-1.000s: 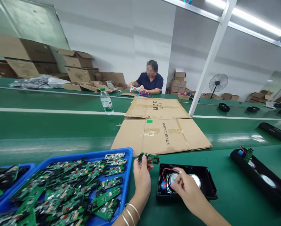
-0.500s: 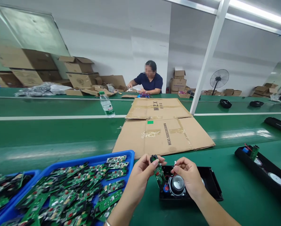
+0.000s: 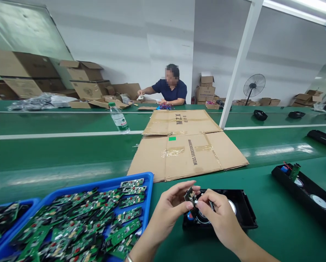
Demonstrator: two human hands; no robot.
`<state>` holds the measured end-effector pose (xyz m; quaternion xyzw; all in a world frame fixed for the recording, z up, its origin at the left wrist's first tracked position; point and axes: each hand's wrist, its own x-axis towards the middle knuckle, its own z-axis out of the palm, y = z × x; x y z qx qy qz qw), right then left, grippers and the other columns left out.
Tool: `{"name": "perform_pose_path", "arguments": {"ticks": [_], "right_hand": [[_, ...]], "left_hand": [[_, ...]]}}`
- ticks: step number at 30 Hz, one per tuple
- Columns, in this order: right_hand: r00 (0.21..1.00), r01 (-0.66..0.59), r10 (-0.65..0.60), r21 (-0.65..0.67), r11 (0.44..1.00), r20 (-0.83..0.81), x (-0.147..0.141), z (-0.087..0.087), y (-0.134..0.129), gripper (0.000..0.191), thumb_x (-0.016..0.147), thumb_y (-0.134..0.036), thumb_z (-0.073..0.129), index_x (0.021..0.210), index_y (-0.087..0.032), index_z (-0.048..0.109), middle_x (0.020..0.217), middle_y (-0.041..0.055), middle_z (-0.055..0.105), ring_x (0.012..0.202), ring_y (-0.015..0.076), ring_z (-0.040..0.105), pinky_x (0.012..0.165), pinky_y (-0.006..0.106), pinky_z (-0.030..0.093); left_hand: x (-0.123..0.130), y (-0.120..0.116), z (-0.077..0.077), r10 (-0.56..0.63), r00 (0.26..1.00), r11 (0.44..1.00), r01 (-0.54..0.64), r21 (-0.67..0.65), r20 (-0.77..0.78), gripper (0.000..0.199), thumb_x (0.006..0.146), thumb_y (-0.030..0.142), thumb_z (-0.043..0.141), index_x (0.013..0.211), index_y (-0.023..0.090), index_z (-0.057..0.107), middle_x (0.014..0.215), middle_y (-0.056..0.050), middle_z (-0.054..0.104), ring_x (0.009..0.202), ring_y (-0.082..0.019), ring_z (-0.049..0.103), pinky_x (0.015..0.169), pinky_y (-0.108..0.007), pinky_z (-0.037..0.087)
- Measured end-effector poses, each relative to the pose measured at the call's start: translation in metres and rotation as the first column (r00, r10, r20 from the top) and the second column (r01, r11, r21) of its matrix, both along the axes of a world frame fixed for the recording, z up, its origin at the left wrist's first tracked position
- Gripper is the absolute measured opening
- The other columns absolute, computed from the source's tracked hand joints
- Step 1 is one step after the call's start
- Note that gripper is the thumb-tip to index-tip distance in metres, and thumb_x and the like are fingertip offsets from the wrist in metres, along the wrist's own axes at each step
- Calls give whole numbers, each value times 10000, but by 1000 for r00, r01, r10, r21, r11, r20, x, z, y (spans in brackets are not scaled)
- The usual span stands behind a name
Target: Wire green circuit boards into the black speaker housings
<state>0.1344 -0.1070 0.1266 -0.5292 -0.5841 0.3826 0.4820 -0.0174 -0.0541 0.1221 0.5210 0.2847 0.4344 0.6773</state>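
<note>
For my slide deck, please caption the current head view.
Over an open black casing, left hand holds a circuit board, right hand pinches a white connector beside it.

A green worktop (image 3: pixel 269 225) runs across the near side. On it, at near left, sit a large blue tray (image 3: pixel 149 193) and, farther left, a second blue tray (image 3: pixel 34 202). Right of centre lies an open black speaker housing (image 3: pixel 246 213); a longer black housing (image 3: pixel 302 200) lies at near right. A flattened cardboard carton (image 3: pixel 179 153) stretches from the worktop toward the far side. The far green bench (image 3: pixel 94 115) carries plastic-wrapped items (image 3: pixel 28 102) at left and two small black housings, (image 3: pixel 260 115) (image 3: pixel 296 115) at right.
</note>
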Motion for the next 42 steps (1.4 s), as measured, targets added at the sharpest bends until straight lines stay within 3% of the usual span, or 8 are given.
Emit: {"name": "perform_pose_path", "arguments": {"ticks": [5,9,11,14,18,22,32,42], "right_hand": [[985,92,-105,100,991,138,3,-5,5,270,865,-333,498,648,-183,556,613,-5,548,592,134,488,560,249,373],[844,94,-328,485,869,424,6,-16,12,210,899,-238,470,761,-172,614,629,25,590,595,153,469,621,300,359],[771,32,-381,567,823,510,6,-17,13,229,915,-179,428,774,-165,608,627,29,590,589,153,447,631,311,337],[770,-9,-326,520,854,549,4,-15,11,288,928,-166,388,699,-176,562,586,6,546,567,139,418,617,298,319],[802,-8,-283,482,876,526,1,-13,8,318,932,-186,374,648,-184,519,582,-7,513,576,133,421,634,291,318],[800,9,-313,512,859,512,0,-15,7,305,921,-174,382,643,-185,506,582,-11,505,574,132,414,654,298,310],[765,53,-384,543,838,517,0,-18,8,283,909,-151,399,641,-186,482,560,-10,495,555,133,409,649,311,305],[739,14,-402,584,812,541,-1,-16,6,283,906,-96,357,691,-172,525,591,14,532,579,145,427,654,312,299]], "left_hand": [[-2,-2,6,265,957,952,-241,186,-116,202,734,247,667,926,201,627,1003,-85,711,1030,-264,616,848,-351,507],[5,-8,-4,444,881,884,-400,241,-165,247,761,298,634,969,227,522,1082,-98,686,975,-260,651,800,-356,529],[12,-12,-11,444,884,890,-416,184,-149,253,751,298,642,939,237,485,1041,-90,695,877,-245,685,735,-335,554],[20,-19,-15,444,887,895,-435,97,-125,294,724,288,670,941,244,475,949,-62,711,792,-222,700,697,-301,564],[24,-24,-13,389,907,920,-372,123,-161,354,727,294,670,1065,234,584,1002,-75,711,895,-251,676,749,-298,556],[23,-25,-10,367,909,923,-331,195,-196,237,747,296,654,974,237,690,1021,-71,716,910,-270,671,755,-302,555],[23,-25,-7,299,935,940,-255,226,-192,227,776,300,619,975,230,703,1105,-80,694,1058,-275,613,883,-338,507],[25,-27,-14,221,965,973,-207,107,-139,238,833,404,544,717,207,610,1105,-105,688,1164,-307,526,899,-368,462]]}}
